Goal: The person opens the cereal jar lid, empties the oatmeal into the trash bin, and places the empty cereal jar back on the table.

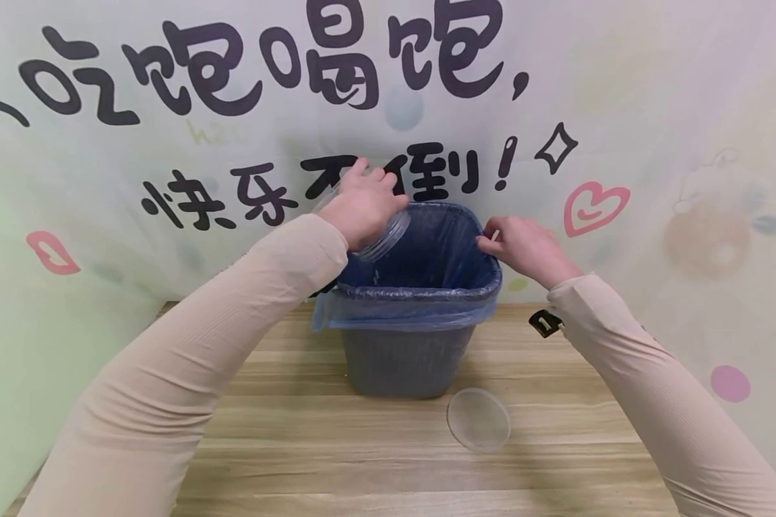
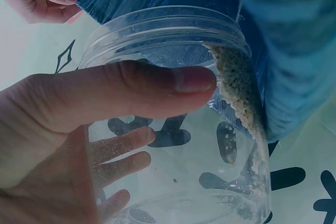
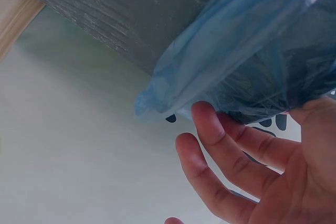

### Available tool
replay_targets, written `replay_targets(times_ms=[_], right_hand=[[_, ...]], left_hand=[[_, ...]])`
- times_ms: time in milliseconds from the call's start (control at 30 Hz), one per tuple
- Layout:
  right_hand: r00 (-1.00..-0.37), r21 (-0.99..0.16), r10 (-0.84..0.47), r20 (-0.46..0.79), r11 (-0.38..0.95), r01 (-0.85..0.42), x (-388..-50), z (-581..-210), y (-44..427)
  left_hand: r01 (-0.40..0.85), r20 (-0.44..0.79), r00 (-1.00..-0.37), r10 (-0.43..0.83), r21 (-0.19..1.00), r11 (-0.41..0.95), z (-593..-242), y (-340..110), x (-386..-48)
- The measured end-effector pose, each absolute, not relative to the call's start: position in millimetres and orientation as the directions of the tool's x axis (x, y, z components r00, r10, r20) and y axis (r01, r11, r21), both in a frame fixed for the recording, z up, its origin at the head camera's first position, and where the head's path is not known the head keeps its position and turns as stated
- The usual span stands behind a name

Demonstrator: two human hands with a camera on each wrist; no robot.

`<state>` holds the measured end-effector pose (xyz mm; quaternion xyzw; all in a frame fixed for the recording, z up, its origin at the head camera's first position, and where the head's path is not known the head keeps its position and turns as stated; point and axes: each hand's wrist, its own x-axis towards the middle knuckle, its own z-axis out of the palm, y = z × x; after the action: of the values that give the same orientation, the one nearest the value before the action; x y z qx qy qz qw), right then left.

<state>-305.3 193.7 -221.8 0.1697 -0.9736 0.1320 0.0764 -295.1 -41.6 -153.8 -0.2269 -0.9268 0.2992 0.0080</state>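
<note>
a grey bin (image 1: pixel 404 362) is stood on the tabletop (image 1: pixel 278 438) and lined with a blue bag (image 1: pixel 420 312), its right rim gripped by the right hand (image 1: pixel 524 248). over its left side a clear jar (image 2: pixel 173 179) is held tilted by the left hand (image 1: pixel 365 205). a round lid (image 1: pixel 478 420) is laid in front; pale grains (image 2: pixel 236 85) are seen inside the jar.

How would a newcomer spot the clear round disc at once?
Find the gray bin with the blue liner on the wood-grain table. Just in front of it, slightly right, is the clear round disc. It lies flat, unlike the clear jar held up in the left hand.
</note>
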Motion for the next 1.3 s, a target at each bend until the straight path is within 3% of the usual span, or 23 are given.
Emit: replay_targets(times_ms=[1300], right_hand=[[-0.935,-0.231,-0.31,0.172,0.91,-0.345,-302.7,-220.3,186.6]], left_hand=[[0.412,-0.14,-0.903,0.406,-0.551,0.726,-157.9,-41.8,-294.2]])
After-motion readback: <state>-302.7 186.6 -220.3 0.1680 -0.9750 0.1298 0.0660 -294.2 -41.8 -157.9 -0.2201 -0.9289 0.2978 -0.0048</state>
